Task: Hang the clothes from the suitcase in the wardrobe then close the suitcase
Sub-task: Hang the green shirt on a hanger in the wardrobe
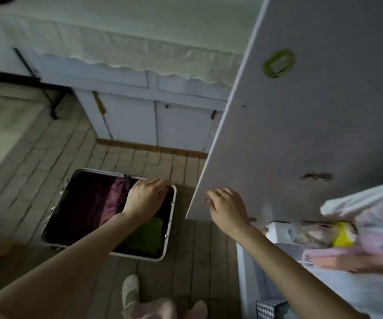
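My left hand (148, 195), fingers loosely spread, hovered over the open suitcase (107, 212) at lower centre, nearest the clothes (114, 199) below it; my right hand (226, 207) gripped the wardrobe door (300, 123) edge.

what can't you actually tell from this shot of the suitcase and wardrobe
- Head view: the left hand and forearm cover part of the open suitcase, so what the fingers touch is hidden.
- The wardrobe door blocks the inside where clothes would hang.
- Motion blur smears the items on the shelf at right; they cannot be identified.
- The right hand is at the door's lower edge; whether it grips is unclear.
- The dark interior hides all but a pink garment and a green garment.
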